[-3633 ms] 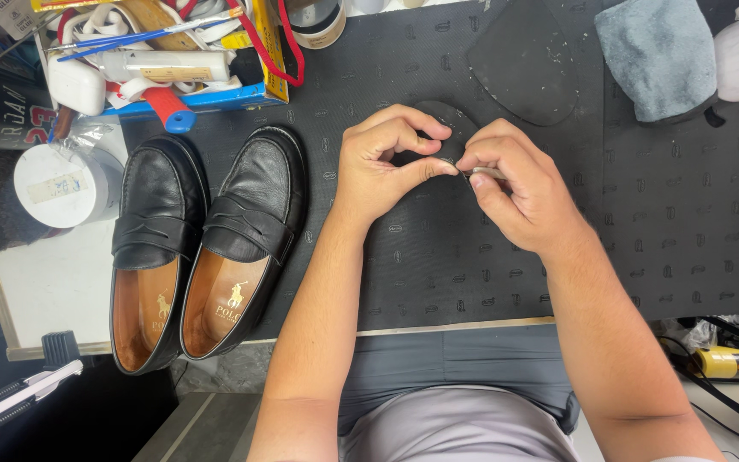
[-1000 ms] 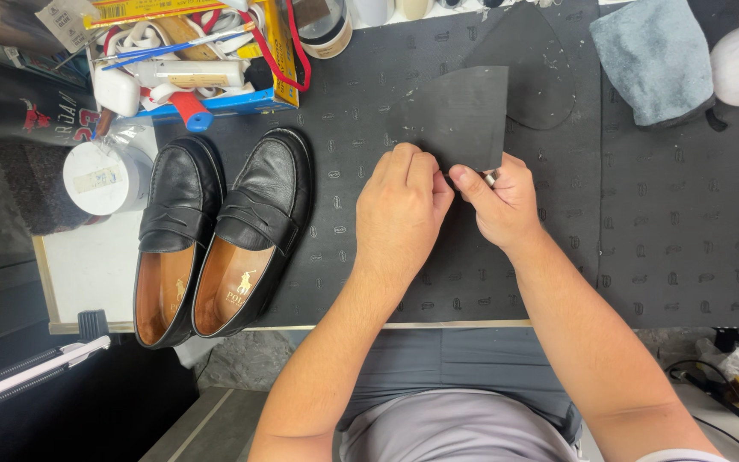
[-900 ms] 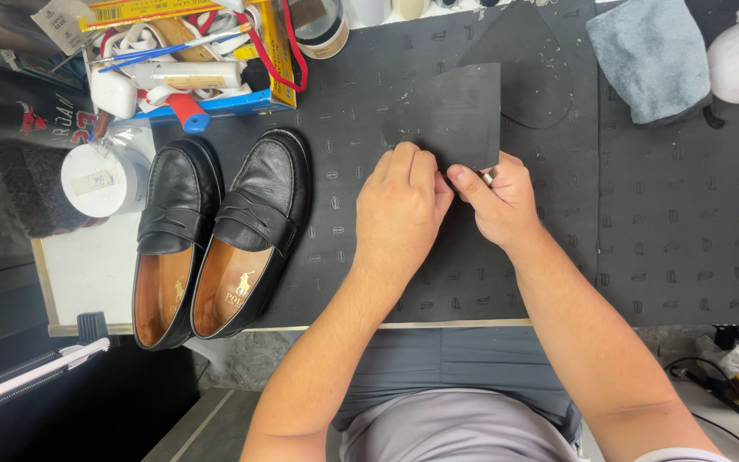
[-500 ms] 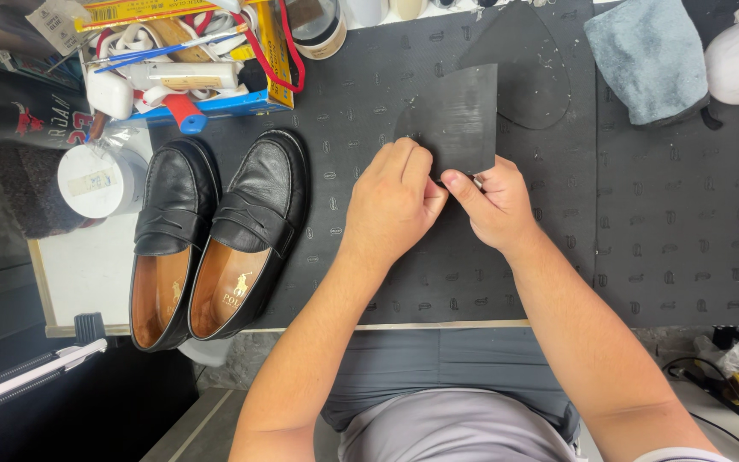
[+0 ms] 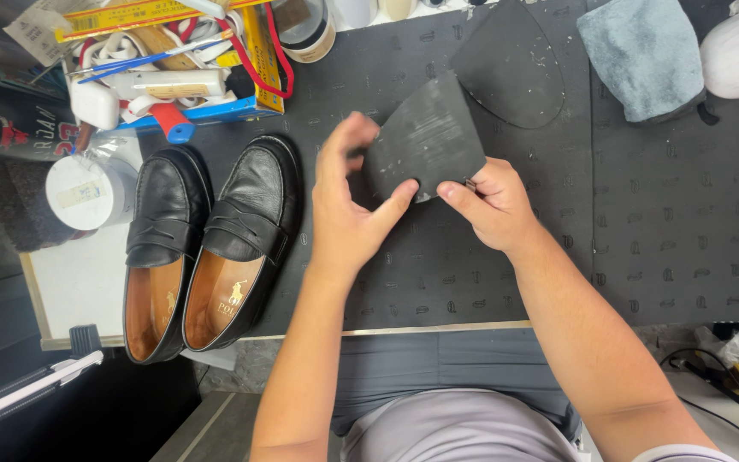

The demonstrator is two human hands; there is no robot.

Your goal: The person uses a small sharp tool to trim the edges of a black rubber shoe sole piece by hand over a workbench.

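Nearest us, the forearms reach up from the lap over the black patterned mat covering the table (image 5: 643, 257). The left hand (image 5: 348, 214) is half open, fingers fanned behind the dark grey rubber sheet piece (image 5: 425, 141) and thumb pressed to its lower edge, so the piece is propped up off the mat and tilted. The right hand (image 5: 489, 205) is curled nearly closed, pinching the sheet's lower corner between thumb and forefinger; something small and metallic glints there, too small to identify. Out at nine o'clock sits the pair of black leather loafers (image 5: 207, 239), side by side, clear of the hands. At twelve o'clock lies a dark rounded sole-shaped rubber cutout (image 5: 515, 68), flat. At two o'clock, a folded grey-blue cloth (image 5: 643, 51); at eleven, a cluttered blue tray of tools (image 5: 173, 77).
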